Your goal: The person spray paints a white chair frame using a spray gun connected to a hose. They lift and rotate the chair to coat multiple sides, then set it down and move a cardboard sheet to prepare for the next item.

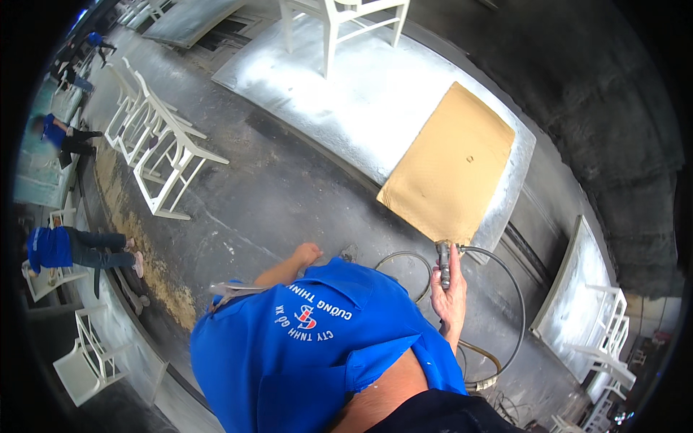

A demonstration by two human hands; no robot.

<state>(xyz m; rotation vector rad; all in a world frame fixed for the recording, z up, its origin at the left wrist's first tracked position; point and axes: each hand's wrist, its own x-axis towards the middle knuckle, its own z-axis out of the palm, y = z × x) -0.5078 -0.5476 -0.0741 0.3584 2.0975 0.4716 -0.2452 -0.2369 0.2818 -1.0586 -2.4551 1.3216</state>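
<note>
My right hand is wrapped round a metal spray gun, with hoses trailing from it. The gun overlaps the near corner of a tan cardboard sheet in this view; whether they touch I cannot tell. That sheet lies on a broad platform dusted with white paint. A white chair frame stands on the platform's far part, its top cut off by the picture's edge. My left hand hangs over the floor on the left with its fingers curled, and nothing shows in it.
A dark hose loops beside my right arm. White chair frames stand in a row on the grey floor to the left. Several people in blue shirts are along the left side. Another platform with white chairs stands at the right.
</note>
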